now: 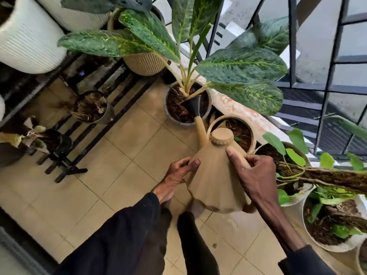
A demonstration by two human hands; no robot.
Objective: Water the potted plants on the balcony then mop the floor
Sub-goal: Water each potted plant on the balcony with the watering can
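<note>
Two hands hold a tan ribbed watering can [215,183] above the tiled floor [123,155]. The right hand [258,175] is curled round the can's handle [241,158], thumb lying along the body; the left hand [174,175] pinches the can's left flank between thumb and fingers. The can is tilted forward, its spout [200,128] reaching over the rim of a grey pot [174,121], with the black rose [193,105] just above the dark soil beside the stems of a broad variegated plant [242,66]. A tan pot [251,133] stands just beside it, along the railing [327,76]. A black metal stand [111,108] carries further pots at left.
</note>
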